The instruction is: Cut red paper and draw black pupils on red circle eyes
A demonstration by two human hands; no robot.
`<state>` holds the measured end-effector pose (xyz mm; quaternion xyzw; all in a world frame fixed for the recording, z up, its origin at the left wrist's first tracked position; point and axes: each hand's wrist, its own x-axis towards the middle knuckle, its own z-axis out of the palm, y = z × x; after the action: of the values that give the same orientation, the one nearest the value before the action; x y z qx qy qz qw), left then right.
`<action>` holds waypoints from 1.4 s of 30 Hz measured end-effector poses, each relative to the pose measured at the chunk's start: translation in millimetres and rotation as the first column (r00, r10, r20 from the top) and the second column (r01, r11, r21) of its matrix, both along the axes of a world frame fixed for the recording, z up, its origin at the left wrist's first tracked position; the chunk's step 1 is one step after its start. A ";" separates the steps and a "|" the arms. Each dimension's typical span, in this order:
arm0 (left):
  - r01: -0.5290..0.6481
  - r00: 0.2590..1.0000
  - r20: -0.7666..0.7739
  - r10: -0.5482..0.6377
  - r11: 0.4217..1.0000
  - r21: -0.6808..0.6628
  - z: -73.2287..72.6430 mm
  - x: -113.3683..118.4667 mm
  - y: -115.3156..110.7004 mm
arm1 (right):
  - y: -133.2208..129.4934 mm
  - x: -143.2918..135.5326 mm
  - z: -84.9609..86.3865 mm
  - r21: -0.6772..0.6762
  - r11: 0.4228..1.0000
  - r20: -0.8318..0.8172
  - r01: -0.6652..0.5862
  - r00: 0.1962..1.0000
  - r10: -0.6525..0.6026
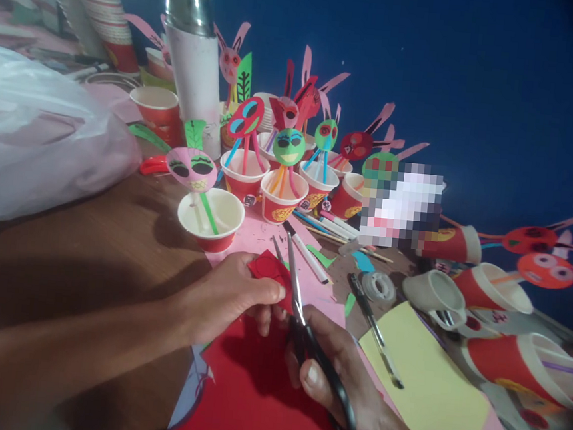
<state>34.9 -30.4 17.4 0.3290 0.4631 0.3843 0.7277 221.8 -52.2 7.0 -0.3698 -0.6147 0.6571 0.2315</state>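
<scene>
Between the thumb and fingers of my left hand (240,288) is a small piece of red paper (271,270) with dark drawn lines on it. My right hand (337,360) grips the black handles of a pair of scissors (296,289). Their blades are parted and point away from me, at the right edge of the red piece. Beneath both hands lies a large red sheet of paper (251,386). Just beyond the blades, a white marker (311,259) rests on pink paper (254,235).
Several paper cups (282,201) with paper-faced figures stand along the back. A white flask (192,66) rises behind them. At left is a plastic bag (37,133). To the right lie yellow paper (427,381), a pen (377,330), a tape roll (379,287) and a mug (432,298).
</scene>
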 end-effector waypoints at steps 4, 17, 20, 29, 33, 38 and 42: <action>0.008 1.000 0.011 -0.008 1.000 0.024 1.6 0.4 0.9 | 0.9 -1.6 -0.9 -0.008 1.000 -0.014 0.003 1.000 -0.003; 0.025 0.999 0.037 -0.027 0.999 0.031 3.6 -0.8 4.2 | 2.3 0.7 0.2 -0.018 1.000 -0.022 -0.001 1.000 0.001; 0.068 0.996 0.051 -0.071 0.996 0.059 1.5 -1.3 2.4 | 3.6 0.9 -1.7 -0.014 1.000 -0.053 0.001 0.999 -0.002; 0.017 0.996 0.090 -0.029 0.991 0.134 4.6 2.3 -4.5 | 5.8 -4.0 -16.9 -0.002 0.997 -0.271 0.074 0.960 -0.072; 0.056 0.990 0.115 -0.077 0.982 0.181 3.0 5.8 -1.5 | 7.8 -7.6 -16.1 -0.017 0.996 -0.350 0.085 0.933 -0.085; 0.038 0.988 0.137 -0.070 0.974 0.225 -7.2 6.0 -1.4 | 8.0 -10.0 -12.2 -0.007 0.992 -0.393 0.128 0.912 -0.120; -0.008 0.989 0.147 -0.033 0.962 0.273 -11.8 3.4 -1.2 | 6.5 -10.6 -15.7 -0.005 0.990 -0.396 0.140 0.909 -0.131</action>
<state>38.3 -31.6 5.6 0.3990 0.3475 0.4635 0.7107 211.2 -45.7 -8.7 -0.2686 -0.5358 0.6933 0.4001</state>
